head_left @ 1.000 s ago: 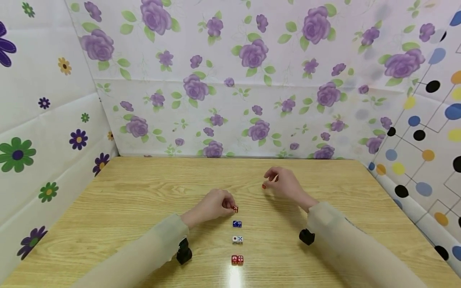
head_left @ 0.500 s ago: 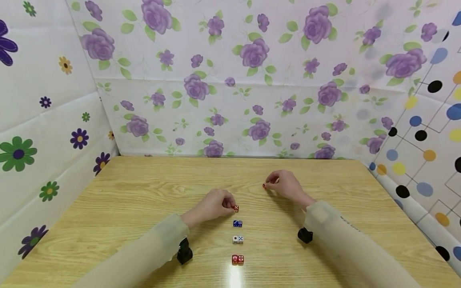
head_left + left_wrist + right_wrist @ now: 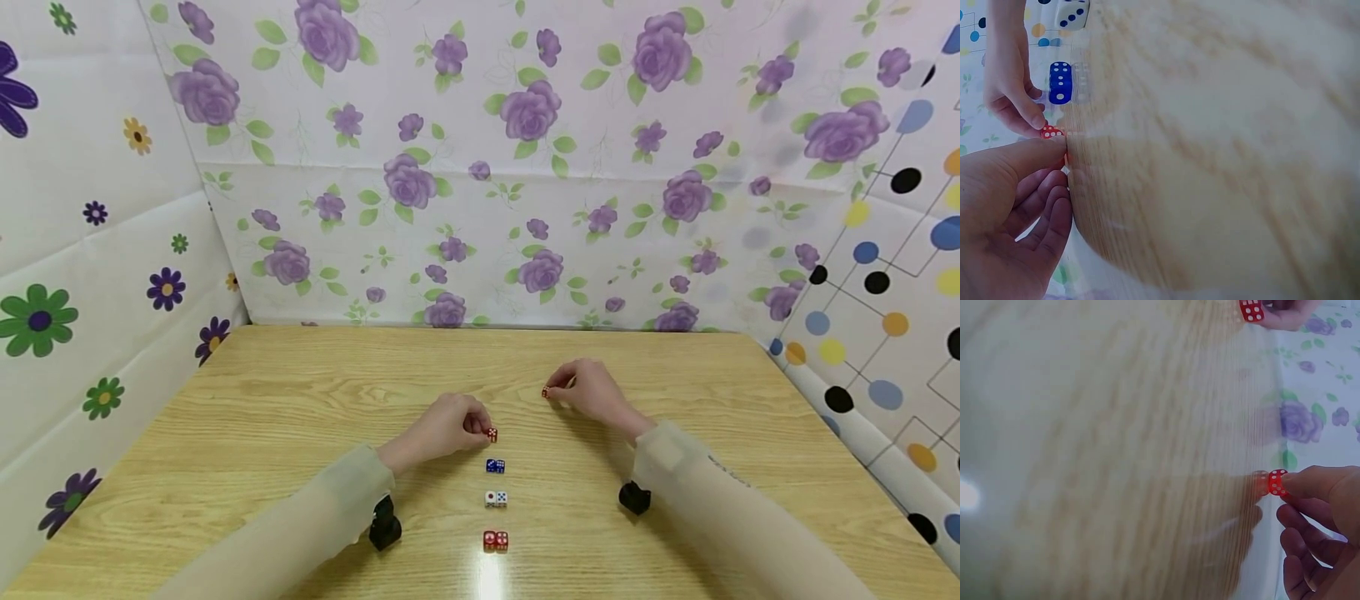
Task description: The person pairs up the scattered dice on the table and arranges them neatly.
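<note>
My left hand rests near the middle of the wooden table, thumb and forefinger pinching a red die with white dots. Farther back and to the right, my right hand pinches another red die. In the right wrist view this red die sits at the thumb tip, close over the tabletop, while the other fingers curl loosely below. The left wrist view has the thumb of my left hand covering part of its die.
Toward me from the left hand's die lie a blue pair of dice, a white pair and a red pair, lined up in a column on the table. Patterned cloth hangs behind and at both sides.
My right forefinger has come down onto its die, and that hand has since shifted the die slightly left and toward me. The left hand stays in place on its die.
</note>
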A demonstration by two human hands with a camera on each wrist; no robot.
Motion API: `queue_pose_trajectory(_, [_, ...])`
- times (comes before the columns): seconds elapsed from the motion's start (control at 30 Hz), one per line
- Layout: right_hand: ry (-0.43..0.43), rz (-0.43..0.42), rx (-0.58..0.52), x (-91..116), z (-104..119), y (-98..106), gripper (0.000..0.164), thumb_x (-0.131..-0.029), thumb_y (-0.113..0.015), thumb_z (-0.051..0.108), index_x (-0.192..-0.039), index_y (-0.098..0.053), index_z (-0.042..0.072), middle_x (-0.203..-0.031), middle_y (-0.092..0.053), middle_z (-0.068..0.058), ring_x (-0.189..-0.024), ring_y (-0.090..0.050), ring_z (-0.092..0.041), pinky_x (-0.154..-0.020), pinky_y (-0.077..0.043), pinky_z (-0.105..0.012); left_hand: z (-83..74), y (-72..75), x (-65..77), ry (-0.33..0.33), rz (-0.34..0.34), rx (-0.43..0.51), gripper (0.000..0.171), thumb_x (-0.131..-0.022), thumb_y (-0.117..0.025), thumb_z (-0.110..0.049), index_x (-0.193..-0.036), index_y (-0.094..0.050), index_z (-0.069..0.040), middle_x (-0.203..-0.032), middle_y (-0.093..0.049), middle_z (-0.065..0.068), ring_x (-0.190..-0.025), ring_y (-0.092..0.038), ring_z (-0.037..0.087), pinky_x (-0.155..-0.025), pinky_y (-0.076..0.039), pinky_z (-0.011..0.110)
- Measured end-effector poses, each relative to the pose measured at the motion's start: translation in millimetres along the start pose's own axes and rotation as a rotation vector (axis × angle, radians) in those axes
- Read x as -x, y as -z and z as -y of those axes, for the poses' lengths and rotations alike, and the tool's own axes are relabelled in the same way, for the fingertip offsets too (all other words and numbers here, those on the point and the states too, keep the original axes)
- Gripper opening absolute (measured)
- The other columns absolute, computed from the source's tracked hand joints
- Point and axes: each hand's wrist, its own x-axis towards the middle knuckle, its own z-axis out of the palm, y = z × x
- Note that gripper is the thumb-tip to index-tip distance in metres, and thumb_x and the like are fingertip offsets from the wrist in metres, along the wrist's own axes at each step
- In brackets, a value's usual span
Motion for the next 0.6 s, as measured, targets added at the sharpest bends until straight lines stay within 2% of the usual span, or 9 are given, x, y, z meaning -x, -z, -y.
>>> queue_pose_trajectory(0.23, [-0.009,0.040,-0.053,9,12,-9,0.007,-0.088,-0.075,0.017,-0.093,-0.078,0.015,-0.084,-0.075,0.001,-0.061,-0.056,-0.010,-0.054,-0.046,-0.023,0.6,-1.0,-0.3,0.001,-0.007,-0.002,0.007,-0.084,-0.078,-0.011,-0.087,-0.071,-0.010,-0.080,-0.067,-0.001,-0.072,-0.056,0.006,-0.066,-0.048,0.020])
queue_pose_trajectory(0.6, [0.064,0.082,-0.106,22,27,-24,0.007,-0.087,-0.075,0.015,-0.093,-0.078,0.014,-0.088,-0.074,0.000,-0.066,-0.057,-0.010,-0.058,-0.046,-0.021,0.4,-0.6,0.1,0.004,-0.007,0.001,0.006,-0.084,-0.078,-0.011,-0.086,-0.072,-0.011,-0.080,-0.068,-0.002,-0.072,-0.056,0.005,-0.067,-0.048,0.019])
